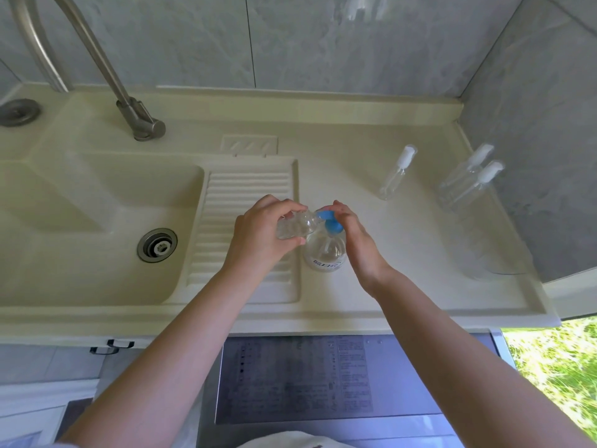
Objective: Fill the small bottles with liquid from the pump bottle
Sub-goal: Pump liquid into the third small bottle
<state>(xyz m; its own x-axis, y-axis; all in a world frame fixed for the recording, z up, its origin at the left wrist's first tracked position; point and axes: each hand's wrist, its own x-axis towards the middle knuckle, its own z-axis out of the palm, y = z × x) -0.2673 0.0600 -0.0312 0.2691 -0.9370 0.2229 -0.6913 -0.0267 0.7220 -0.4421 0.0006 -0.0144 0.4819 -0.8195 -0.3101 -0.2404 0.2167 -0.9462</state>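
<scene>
**Small bottle held sideways at the pump spout, ready for a press**

Nearest: both forearms reach in over the counter edge (290, 318). L hand (258, 236) is wrapped round a clear small bottle (295, 226), fingers curled over its top, thumb under. R hand (353, 239) sits on the blue pump head (329, 221), fingers laid over and behind it; can't tell if it's pressing or only resting.

Pump bottle (324, 252) stands upright on the counter just R of the ribbed drainboard (245, 221), between the two hands.

Key relation: the small bottle's long axis lies near horizontal, running L to R, mouth end pointing R at the spout. Mouth and spout look touching or very nearly so; the exact line-up is hidden by glare and fingers. So the next press likely depends on the L hand keeping that mouth square on the spout, or liquid spills on the counter. How full the held bottle is: can't tell.

Farther back R: three more small bottles w/ white caps, one alone (395, 174), two side by side by the wall (468, 179); they look empty, so I'd judge the job early-to-mid.

Far L: sink basin (80, 202), tap (97, 63).
</scene>
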